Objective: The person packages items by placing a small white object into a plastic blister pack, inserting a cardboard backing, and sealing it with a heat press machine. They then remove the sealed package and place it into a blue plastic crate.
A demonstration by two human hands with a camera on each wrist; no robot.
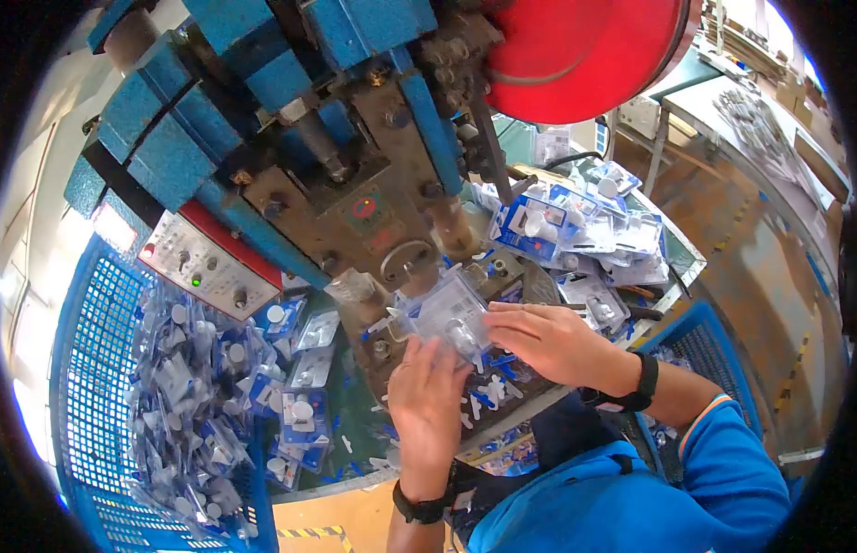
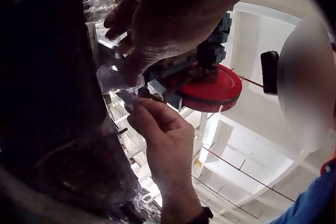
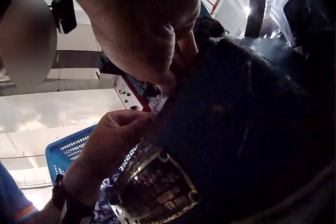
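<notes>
A clear plastic blister pack [image 1: 444,307] lies between both hands at the front of the blue press [image 1: 355,184]. My left hand [image 1: 425,392] pinches its near left edge, and that thumb-and-finger grip shows in the right wrist view. On the opposite side, my right hand [image 1: 565,344] pinches the pack's right edge, as the left wrist view shows. Small white and blue plastic scraps [image 1: 488,392] lie scattered just below the pack. Parts of the pack are hidden behind the fingers.
At the left, a blue crate [image 1: 92,369] is heaped with blister packs. More packs [image 1: 585,221] are piled on the bench at the right. A control box [image 1: 207,267] with a lit green lamp sits left of the press; a red wheel guard [image 1: 585,55] is above right.
</notes>
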